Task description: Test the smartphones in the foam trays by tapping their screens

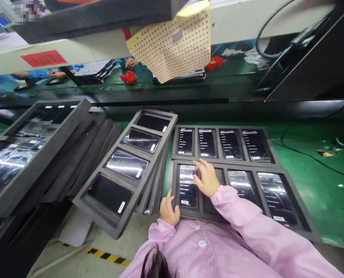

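Note:
My right hand (206,177) is over the near foam tray (199,213), fingers spread, with its fingertips at the upper right part of a smartphone (188,193) whose screen shows a text menu. The hand and sleeve partly cover the slot to the right of that phone. At the tray's left front corner is my left hand (169,208), thumb and fingers apart, with nothing seen in it. Two more lit phones, one of them a phone (276,197) at the right end, lie in the same tray. Just behind, the far foam tray (218,160) holds several phones with similar menus.
On the left, a tilted foam tray (114,228) of dark-screened phones rests on others. Beside it leans a larger tray stack (70,162). A yellow dotted sheet (172,50) hangs from the shelf above. Co-workers' hands (131,62) show beyond. A cable (313,154) crosses the green bench.

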Tool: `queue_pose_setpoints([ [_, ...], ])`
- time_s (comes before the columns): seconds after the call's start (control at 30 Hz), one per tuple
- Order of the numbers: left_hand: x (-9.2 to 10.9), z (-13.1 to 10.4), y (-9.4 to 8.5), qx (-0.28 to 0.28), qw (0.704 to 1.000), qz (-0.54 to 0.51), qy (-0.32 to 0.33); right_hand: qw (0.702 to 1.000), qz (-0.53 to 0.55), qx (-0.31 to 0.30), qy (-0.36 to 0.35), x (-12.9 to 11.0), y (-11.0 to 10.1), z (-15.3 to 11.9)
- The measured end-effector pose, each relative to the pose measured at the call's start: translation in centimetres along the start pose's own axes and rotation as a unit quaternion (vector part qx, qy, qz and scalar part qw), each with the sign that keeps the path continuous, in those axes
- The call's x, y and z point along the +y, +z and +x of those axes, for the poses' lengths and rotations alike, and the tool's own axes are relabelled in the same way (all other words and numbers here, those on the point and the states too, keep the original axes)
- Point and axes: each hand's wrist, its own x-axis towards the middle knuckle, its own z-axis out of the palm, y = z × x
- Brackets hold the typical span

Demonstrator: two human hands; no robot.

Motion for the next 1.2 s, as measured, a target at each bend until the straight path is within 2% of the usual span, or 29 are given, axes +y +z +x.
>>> queue_pose_setpoints([
  [0.2,-0.1,0.0,-0.1,0.003,1.000,0.003,0.008,0.996,-0.027,-0.072,0.054,1.1,1.6,8.9],
  [0.27,-0.2,-0.1,0.0,0.003,1.000,0.002,0.009,0.994,-0.035,-0.089,0.058,1.6,2.2,10.8],
  [0.37,-0.3,-0.2,0.1,0.004,1.000,0.002,0.007,0.993,-0.040,-0.104,0.042,1.9,3.0,12.2],
  [0.6,-0.4,-0.6,0.2,0.003,1.000,-0.011,-0.008,0.991,-0.041,-0.124,0.026,2.1,4.2,12.0],
  [0.73,-0.6,-1.1,0.4,-0.003,1.000,-0.022,-0.020,0.990,-0.038,-0.132,0.035,2.2,4.2,11.7],
  [0.8,-0.8,-1.3,0.5,-0.002,1.000,-0.023,-0.020,0.991,-0.039,-0.122,0.039,2.5,3.5,11.1],
  [0.97,-1.0,-1.3,0.7,0.000,0.999,-0.029,-0.018,0.995,-0.045,-0.048,0.080,4.7,0.8,8.6],
  [1.07,-1.0,-1.2,0.7,0.000,0.999,-0.026,-0.020,0.990,-0.060,-0.057,0.114,6.1,-0.4,7.7],
  [1.2,-1.4,-1.1,0.6,-0.006,1.000,-0.018,-0.007,0.984,-0.072,-0.085,0.136,6.8,-1.1,7.3],
])
